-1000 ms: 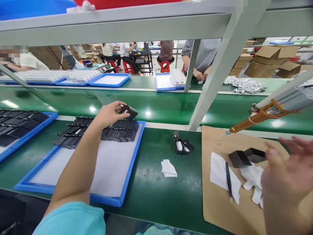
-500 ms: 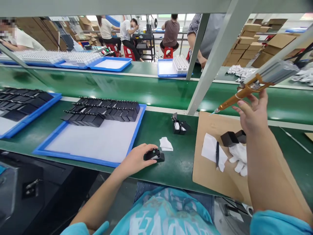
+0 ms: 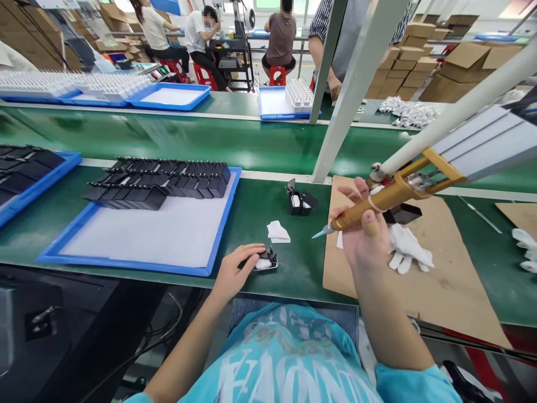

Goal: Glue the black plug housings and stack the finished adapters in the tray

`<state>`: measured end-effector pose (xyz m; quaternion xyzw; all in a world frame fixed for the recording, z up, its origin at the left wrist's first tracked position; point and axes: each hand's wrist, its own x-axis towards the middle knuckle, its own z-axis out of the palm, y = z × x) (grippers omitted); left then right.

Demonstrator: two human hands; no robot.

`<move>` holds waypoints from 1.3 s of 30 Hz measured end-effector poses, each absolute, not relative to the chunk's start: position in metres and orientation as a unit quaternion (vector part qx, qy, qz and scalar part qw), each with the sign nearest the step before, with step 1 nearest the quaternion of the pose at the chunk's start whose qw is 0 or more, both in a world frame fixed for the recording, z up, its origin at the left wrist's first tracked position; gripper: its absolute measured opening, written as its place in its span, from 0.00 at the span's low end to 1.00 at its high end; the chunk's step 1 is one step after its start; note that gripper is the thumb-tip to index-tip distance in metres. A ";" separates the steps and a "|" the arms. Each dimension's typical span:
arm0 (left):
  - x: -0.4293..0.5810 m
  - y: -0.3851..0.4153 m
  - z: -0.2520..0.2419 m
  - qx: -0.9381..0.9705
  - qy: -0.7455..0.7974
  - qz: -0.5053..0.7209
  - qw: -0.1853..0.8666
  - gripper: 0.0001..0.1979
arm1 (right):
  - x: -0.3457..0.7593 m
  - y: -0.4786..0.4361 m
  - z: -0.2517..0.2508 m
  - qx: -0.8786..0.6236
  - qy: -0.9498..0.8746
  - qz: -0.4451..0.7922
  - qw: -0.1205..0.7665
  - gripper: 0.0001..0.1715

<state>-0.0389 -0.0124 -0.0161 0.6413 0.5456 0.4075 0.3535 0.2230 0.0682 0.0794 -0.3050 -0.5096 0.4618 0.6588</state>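
Observation:
My left hand (image 3: 235, 273) has its fingers on a small black housing (image 3: 272, 256) with white material inside, resting on the green bench. The fingertips hide part of the housing. In my right hand (image 3: 364, 238) is an orange-barrelled dispensing gun (image 3: 361, 212), its thin light-blue tip pointing down and left. That tip hangs above the bench, apart from the housing. A crumpled white paper piece (image 3: 278, 232) lies just behind the housing. Farther back stand two small black housings (image 3: 300, 205) with white insides.
A blue-rimmed tray (image 3: 138, 265) at left carries rows of black housings (image 3: 168, 180). Brown cardboard (image 3: 448, 280) on the right holds a white glove (image 3: 409, 246) and a black box (image 3: 403, 214). A slanted white post (image 3: 348, 101) rises behind the bench; people sit beyond it.
My right hand has brought the dispensing gun left and down, toward the housing. My left hand still touches the housing, whose open inside now faces me more. The view has shifted slightly.

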 end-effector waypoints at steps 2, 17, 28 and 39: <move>-0.038 -0.016 -0.015 0.692 0.536 0.364 0.319 0.20 | 0.207 0.056 0.083 -0.289 -0.494 0.488 0.659 0.27; -0.031 -0.022 -0.020 0.680 0.572 0.324 0.323 0.23 | 0.179 0.045 0.087 -0.269 -0.470 0.473 0.695 0.24; 0.005 0.002 0.006 0.725 0.468 0.445 0.239 0.23 | 0.245 0.082 0.045 -0.442 -0.483 0.252 0.713 0.30; 0.022 0.051 0.027 0.804 0.363 0.462 0.089 0.28 | 0.234 0.063 0.034 -0.482 -0.589 0.227 0.608 0.20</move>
